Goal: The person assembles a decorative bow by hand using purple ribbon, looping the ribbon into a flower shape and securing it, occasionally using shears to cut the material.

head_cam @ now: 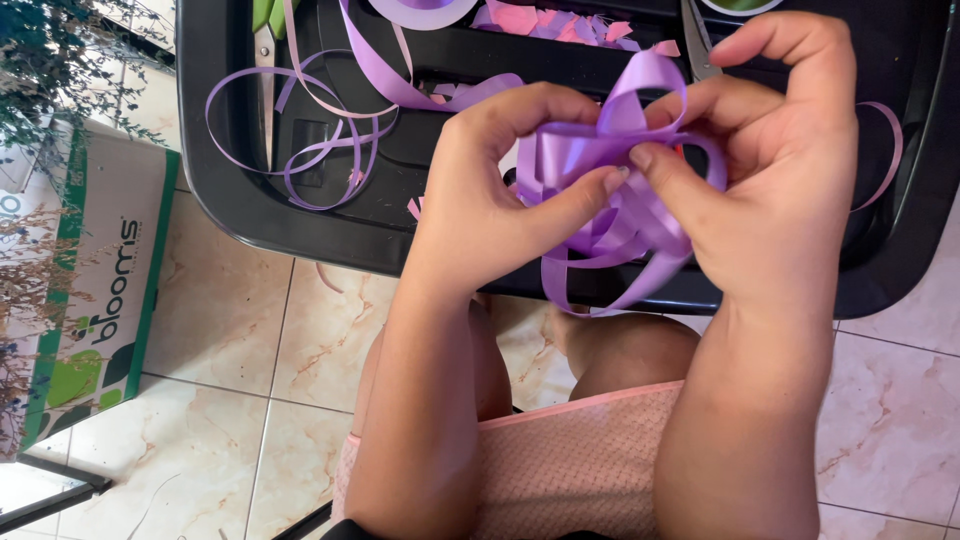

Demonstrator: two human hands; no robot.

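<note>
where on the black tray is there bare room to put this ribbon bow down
The black tray is bare along its near-left edge, below the loose ribbon curls. It is crowded behind the left hand and right hand holding the purple bow.

A: Ribbon bow [610,190]: smooth satin-sheen plastic ribbon, lilac. Tray [300,215]?

B: Glossy black moulded plastic. Scissors [265,60]: bright metal blades. Floor tiles [220,320]: polished, marbled. Cardboard box [95,290]: matt printed. Shorts [570,470]: pink textured cloth.
</note>
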